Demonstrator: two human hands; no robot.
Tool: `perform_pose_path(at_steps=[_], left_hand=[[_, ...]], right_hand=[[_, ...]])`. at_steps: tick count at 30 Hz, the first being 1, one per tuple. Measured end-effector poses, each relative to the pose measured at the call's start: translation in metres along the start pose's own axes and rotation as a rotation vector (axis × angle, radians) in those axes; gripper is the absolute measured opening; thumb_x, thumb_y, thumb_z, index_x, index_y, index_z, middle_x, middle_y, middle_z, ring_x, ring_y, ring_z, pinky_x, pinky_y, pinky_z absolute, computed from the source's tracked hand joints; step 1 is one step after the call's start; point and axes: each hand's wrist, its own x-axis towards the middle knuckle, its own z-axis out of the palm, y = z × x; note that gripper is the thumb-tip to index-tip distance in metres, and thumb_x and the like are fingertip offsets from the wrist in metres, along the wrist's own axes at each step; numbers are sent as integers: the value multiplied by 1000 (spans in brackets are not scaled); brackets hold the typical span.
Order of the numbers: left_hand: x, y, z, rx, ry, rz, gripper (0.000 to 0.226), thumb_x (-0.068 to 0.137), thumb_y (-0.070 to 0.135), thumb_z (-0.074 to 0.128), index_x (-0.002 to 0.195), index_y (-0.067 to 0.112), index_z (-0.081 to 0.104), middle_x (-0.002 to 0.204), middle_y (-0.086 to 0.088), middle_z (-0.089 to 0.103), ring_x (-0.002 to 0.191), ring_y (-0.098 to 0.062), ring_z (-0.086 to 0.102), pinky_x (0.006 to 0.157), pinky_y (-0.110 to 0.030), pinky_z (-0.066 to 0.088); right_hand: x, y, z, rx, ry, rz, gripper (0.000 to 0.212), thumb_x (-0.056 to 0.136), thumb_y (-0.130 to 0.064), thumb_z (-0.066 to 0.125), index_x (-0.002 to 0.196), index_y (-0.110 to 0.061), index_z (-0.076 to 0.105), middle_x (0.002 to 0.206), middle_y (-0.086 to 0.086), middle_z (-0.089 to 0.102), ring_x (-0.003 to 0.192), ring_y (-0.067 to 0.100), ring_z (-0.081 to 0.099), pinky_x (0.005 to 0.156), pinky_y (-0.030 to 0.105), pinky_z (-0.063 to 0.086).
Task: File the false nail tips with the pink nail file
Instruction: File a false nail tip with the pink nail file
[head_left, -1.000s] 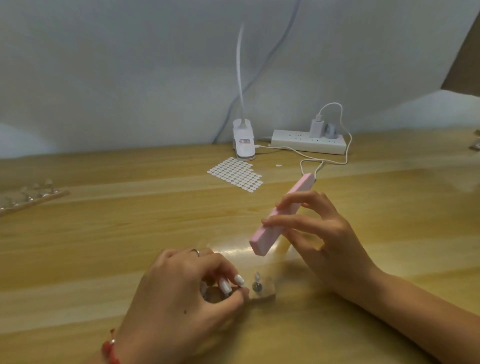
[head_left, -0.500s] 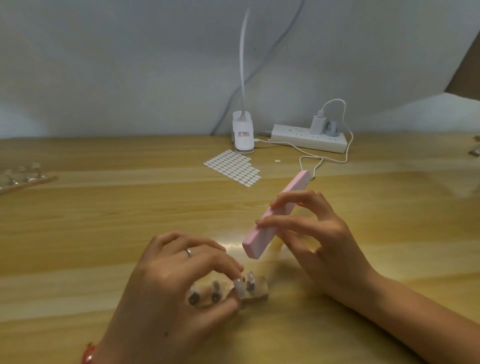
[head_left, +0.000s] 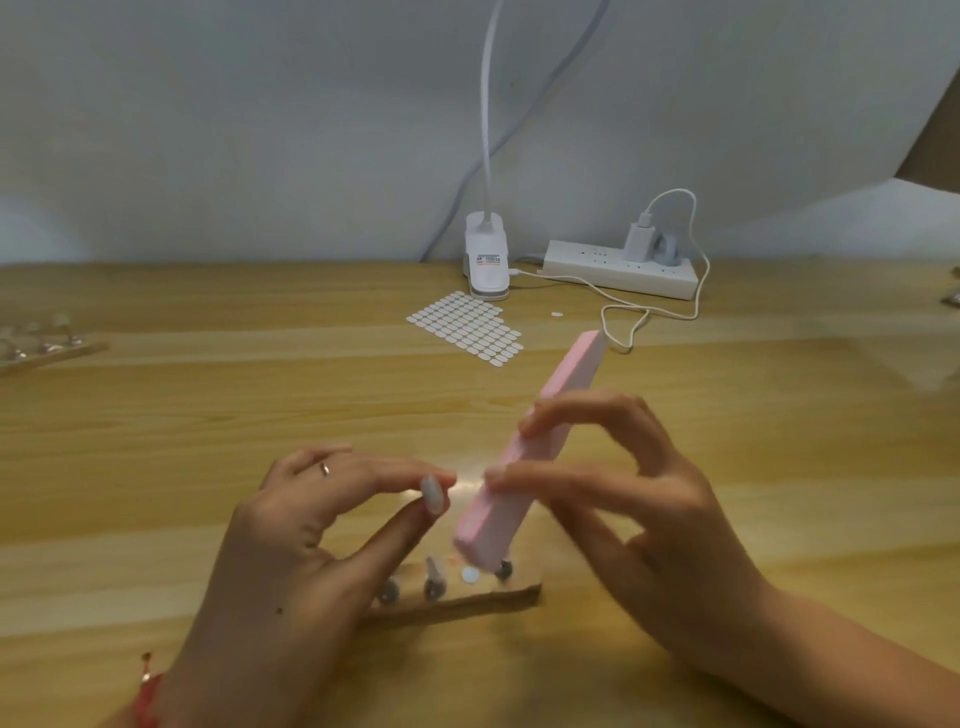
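Here you are, both hands up over the table (head_left: 208, 415) and busy. Your left hand (head_left: 291, 545) pinches one false nail tip (head_left: 432, 494) between thumb and forefinger, the other fingers relaxed, and the pale tip faces the camera just past your fingertips. Your right hand (head_left: 649, 519) grips the pink nail file (head_left: 514, 457) around its middle, fingertips on top and thumb underneath. The block slants from its low end at 7 o'clock to its high end at 1 o'clock. That low end hangs just beside the tip, at its 3 o'clock, and I can't tell through the blur whether the two touch. Directly at 6 o'clock from the tip, the clear holder strip (head_left: 467, 597) lies on the wood with its little pegs (head_left: 434, 584) standing up, and the file's low end hangs right above it. So this looks like the opening of a filing stroke. To do it well, I'd bring the flat face of the file to the tip's free edge, not the corner of the block. Pinch the tip low so the edge stays exposed, and brace the heels of your hands against each other or the table. Use short, light strokes, since a tip that thin will likely flex or pop out of a two-finger pinch. Mind the pegs below, because a dropped file end could knock them.
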Motion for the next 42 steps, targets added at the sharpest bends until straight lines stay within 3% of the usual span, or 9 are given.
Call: perform_pose_path(at_steps=[3,7,12,18,21,24,28,39,42], left_hand=[[-1,0,-2,35,-23,4,15,76,49,61,84,43,71,95,32,65,97,4,57,83,-26,40],[-2,2,-3,110,-90,128,22,86,41,53,106,39,62,98,23,61,100,10,49,84,-28,33],[-1,4,-7,185,-113,204,18,91,35,50,101,43,62,95,21,62,96,0,50,87,-30,28],[-1,5,-8,287,-81,165,22,90,38,51,96,34,72,95,19,63,93,-6,49,87,-36,23],[-2,6,-7,270,-86,177,23,89,37,51,96,32,72,95,18,62,92,-8,49,85,-37,23],[-1,7,-6,277,-78,165,23,89,36,52,96,31,73,95,18,62,92,-8,49,85,-37,22],[-2,7,-6,275,-108,172,27,89,36,49,97,29,73,95,17,61,92,-8,48,84,-35,21],[0,7,-3,242,-89,129,18,86,37,53,99,38,66,92,15,64,90,-9,48,80,-34,21],[0,8,-1,206,-104,128,18,86,37,52,99,39,63,92,16,62,90,-9,48,81,-35,21]], right_hand=[[1,2,-1,-2,40,56,28,88,-10,64,109,-29,68,114,5,59,112,25,56,95,34,46],[-5,-11,5,-28,-34,-83,43,87,6,62,111,-29,69,115,8,59,113,27,56,95,32,43],[-2,-12,5,-34,-7,-31,32,91,-6,56,111,-28,67,115,7,57,110,28,56,93,34,45],[-1,-11,5,-80,-25,-38,43,87,8,58,114,-25,66,114,9,58,108,30,56,93,31,44],[-3,-18,9,-82,-70,-128,43,92,3,54,115,-31,67,117,5,56,112,26,54,92,35,45],[1,-11,3,-97,-40,-67,44,87,6,59,117,-26,64,115,7,56,109,30,55,92,40,45],[-3,-17,9,-45,-93,-143,42,92,3,52,114,-30,66,116,5,56,114,26,52,99,33,41],[0,-13,9,15,-84,5,48,86,11,56,118,-25,61,117,5,52,115,33,54,101,42,45],[-2,-18,12,1,-104,-100,42,90,8,53,113,-24,68,116,7,54,116,30,54,103,35,42]])
